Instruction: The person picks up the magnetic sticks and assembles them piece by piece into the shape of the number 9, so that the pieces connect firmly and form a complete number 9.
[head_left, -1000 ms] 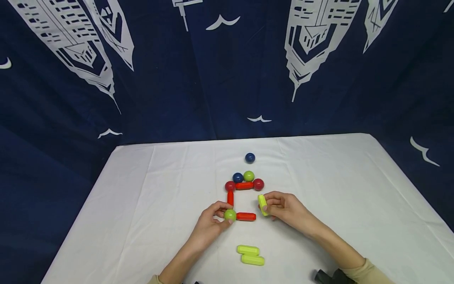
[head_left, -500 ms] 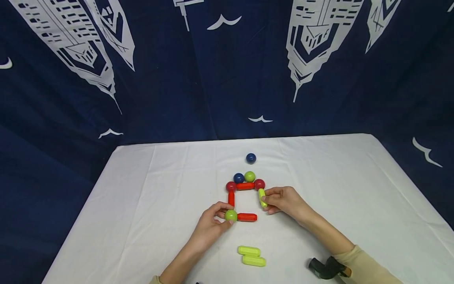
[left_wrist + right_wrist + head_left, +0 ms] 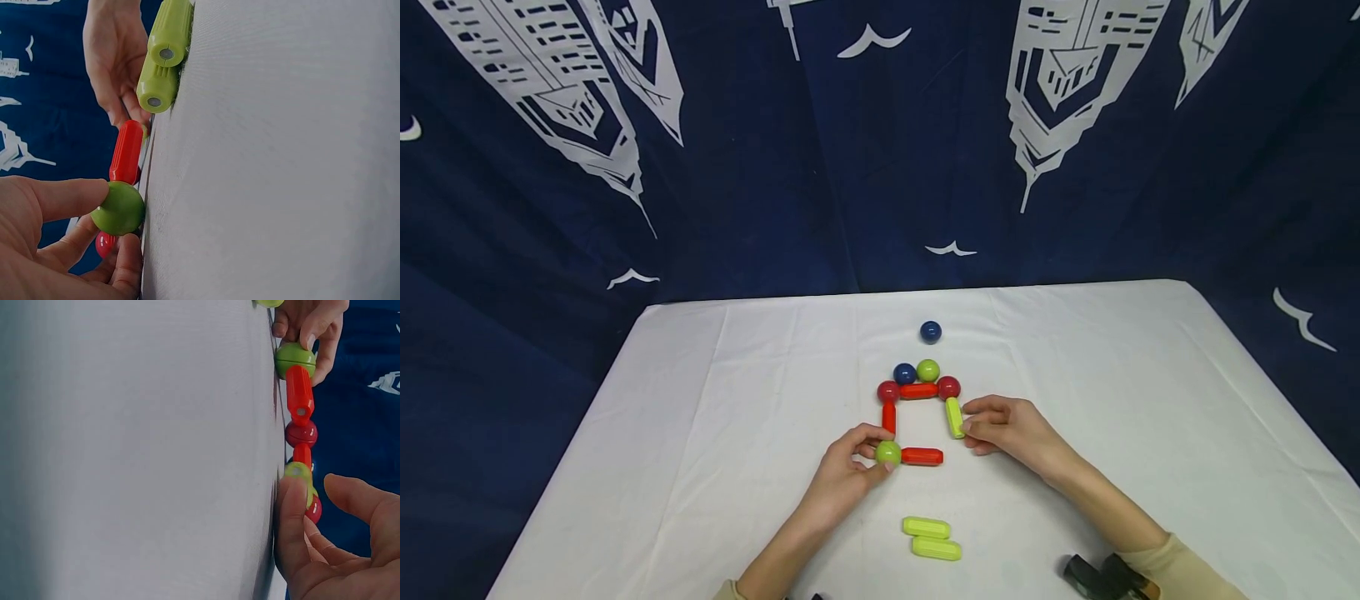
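Observation:
My left hand (image 3: 871, 457) pinches a green ball (image 3: 887, 452) that joins an upright red rod (image 3: 889, 415) and a flat red rod (image 3: 921, 456). At the top, a red rod (image 3: 918, 391) links two red balls (image 3: 948, 387). My right hand (image 3: 967, 419) holds a green rod (image 3: 954, 417) by the fingertips, its far end against the right red ball. The right wrist view shows the thumb on the green rod (image 3: 300, 478), with the index finger a little off it. In the left wrist view the green ball (image 3: 119, 208) sits between my thumb and finger.
A blue ball (image 3: 904, 373) and a green ball (image 3: 928, 370) sit behind the top rod, and another blue ball (image 3: 930, 332) lies farther back. Two spare green rods (image 3: 931, 537) lie near the front edge. White cloth covers the table (image 3: 715, 417), with a dark blue printed curtain behind.
My right hand carried the green rod up and back from beside the flat red rod and set its far end at the right red ball. My left hand stayed on the green ball.

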Demonstrator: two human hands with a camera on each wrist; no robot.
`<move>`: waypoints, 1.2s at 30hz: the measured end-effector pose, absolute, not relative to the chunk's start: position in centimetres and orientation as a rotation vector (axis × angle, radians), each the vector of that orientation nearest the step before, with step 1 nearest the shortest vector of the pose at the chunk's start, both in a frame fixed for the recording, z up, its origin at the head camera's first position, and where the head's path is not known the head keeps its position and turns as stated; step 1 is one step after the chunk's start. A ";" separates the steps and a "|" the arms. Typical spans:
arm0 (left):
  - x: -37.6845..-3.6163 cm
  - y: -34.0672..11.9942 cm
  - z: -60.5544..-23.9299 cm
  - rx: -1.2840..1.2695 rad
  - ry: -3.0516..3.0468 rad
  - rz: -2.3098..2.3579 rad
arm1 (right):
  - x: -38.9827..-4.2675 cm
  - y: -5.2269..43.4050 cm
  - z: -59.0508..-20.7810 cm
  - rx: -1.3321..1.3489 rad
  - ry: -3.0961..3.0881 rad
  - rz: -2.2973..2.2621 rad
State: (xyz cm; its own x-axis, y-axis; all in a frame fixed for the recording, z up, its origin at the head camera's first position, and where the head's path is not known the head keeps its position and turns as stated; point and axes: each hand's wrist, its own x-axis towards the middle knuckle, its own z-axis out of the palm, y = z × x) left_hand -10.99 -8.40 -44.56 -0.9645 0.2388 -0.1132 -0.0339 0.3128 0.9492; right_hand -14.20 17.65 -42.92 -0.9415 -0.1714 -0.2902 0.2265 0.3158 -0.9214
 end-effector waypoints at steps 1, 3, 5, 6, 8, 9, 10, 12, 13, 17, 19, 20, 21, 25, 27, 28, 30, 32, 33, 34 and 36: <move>-11.0 -8.4 -44.6 0.186 2.345 1.707 | -14.2 17.7 -42.9 0.045 2.262 -1.657; -11.0 -8.4 -44.6 0.187 2.342 1.710 | -14.2 17.9 -42.9 0.034 2.278 -1.654; -11.0 -8.4 -44.6 0.187 2.337 1.714 | -14.3 18.1 -42.8 0.019 2.284 -1.664; -11.0 -8.4 -44.6 0.188 2.334 1.716 | -14.4 18.2 -42.8 0.011 2.288 -1.674; -11.0 -8.4 -44.6 0.189 2.331 1.723 | -14.7 18.4 -42.7 -0.014 2.301 -1.694; -11.0 -8.4 -44.6 0.191 2.331 1.726 | -15.0 18.5 -42.7 -0.031 2.312 -1.702; -11.0 -8.4 -44.6 0.195 2.333 1.728 | -15.2 18.6 -42.7 -0.055 2.332 -1.704; -11.0 -8.4 -44.6 0.203 2.336 1.734 | -15.9 18.7 -42.7 -0.109 2.381 -1.705; -11.0 -8.4 -44.6 0.209 2.336 1.738 | -16.2 18.7 -42.7 -0.140 2.405 -1.702; -10.9 -8.4 -44.5 0.207 2.340 1.736 | -18.1 18.8 -42.9 -0.293 2.498 -1.657; -10.9 -8.4 -44.5 0.204 2.343 1.729 | -19.1 18.7 -43.0 -0.363 2.520 -1.631; -10.9 -8.4 -44.5 0.202 2.348 1.723 | -19.6 18.8 -43.0 -0.398 2.520 -1.617; -10.9 -8.4 -44.5 0.198 2.351 1.717 | -20.1 18.8 -43.0 -0.435 2.510 -1.606; -10.9 -8.4 -44.5 0.190 2.341 1.725 | -22.1 18.8 -43.1 -0.557 2.448 -1.563; -10.9 -8.4 -44.4 0.183 2.339 1.726 | -22.9 18.5 -43.2 -0.611 2.429 -1.529; -10.9 -8.4 -44.4 0.185 2.336 1.730 | -23.2 18.4 -43.2 -0.626 2.424 -1.510; -10.9 -8.4 -44.3 0.188 2.344 1.726 | -23.8 18.0 -43.2 -0.656 2.406 -1.479; -10.9 -8.4 -44.3 0.186 2.348 1.720 | -24.1 17.6 -43.2 -0.677 2.386 -1.448; -10.9 -8.4 -44.3 0.187 2.348 1.721 | -24.3 17.4 -43.1 -0.689 2.376 -1.430; -10.9 -8.4 -44.3 0.187 2.346 1.722 | -24.4 17.2 -43.1 -0.699 2.366 -1.415; -10.9 -8.5 -44.3 0.183 2.345 1.719 | -24.6 17.0 -43.1 -0.720 2.354 -1.385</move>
